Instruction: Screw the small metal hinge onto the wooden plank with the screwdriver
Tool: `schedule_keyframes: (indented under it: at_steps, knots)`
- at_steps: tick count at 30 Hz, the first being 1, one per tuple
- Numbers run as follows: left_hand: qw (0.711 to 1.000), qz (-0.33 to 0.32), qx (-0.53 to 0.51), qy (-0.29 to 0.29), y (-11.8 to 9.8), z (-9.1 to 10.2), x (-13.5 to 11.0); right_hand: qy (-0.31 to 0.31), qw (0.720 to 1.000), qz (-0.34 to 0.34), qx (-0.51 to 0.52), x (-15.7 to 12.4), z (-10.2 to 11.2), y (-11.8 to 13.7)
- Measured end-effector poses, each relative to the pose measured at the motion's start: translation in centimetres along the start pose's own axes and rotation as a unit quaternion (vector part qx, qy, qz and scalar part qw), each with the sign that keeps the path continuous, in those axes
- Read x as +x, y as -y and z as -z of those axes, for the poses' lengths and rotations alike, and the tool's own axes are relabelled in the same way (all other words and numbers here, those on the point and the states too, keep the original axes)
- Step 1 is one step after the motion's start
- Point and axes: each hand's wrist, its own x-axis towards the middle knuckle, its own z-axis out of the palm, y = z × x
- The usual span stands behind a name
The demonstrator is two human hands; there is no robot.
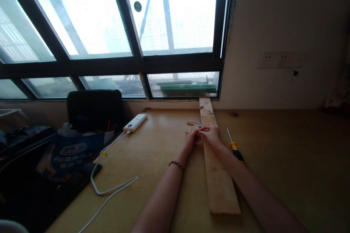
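A long wooden plank (218,178) lies on the wooden table (287,160), running away from me toward the window. My left hand (193,138) and my right hand (211,133) meet at the plank's left edge, far out. Their fingertips pinch together around a tiny dark metal piece (200,126), too small to name. A beaded bracelet (176,164) circles my left wrist. A screwdriver (235,149) with a yellow and black handle lies just right of the plank, close to my right forearm.
A white power bank (135,122) sits at the table's left, its white cable (109,185) trailing toward me. A black chair (94,109) and a blue bag (69,151) stand off the left edge. A wall socket (279,60) is at the right.
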Motion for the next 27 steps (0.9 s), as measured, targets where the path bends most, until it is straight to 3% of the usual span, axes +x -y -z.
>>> schedule_keyframes:
  at_steps: [6,11,14,20,27]
  knots:
    - [1.000,0.017,-0.018,-0.015,0.4,0.1,0.3,-0.012,0.998,-0.002,0.064,0.5,-0.3,-0.6]
    - [0.999,0.027,-0.031,-0.020,0.4,-0.1,0.4,-0.065,0.980,-0.057,0.182,0.7,-0.6,-1.0]
    - [0.999,0.020,-0.033,-0.021,0.4,-0.1,0.4,-0.067,0.990,-0.065,0.106,0.9,-0.4,-0.8]
    - [0.999,0.007,-0.047,-0.008,0.4,0.0,0.6,0.047,0.989,-0.113,-0.079,1.9,0.1,1.0]
    - [0.999,0.004,-0.049,-0.024,0.4,0.0,0.5,0.034,0.982,-0.089,-0.161,1.4,-0.5,2.0]
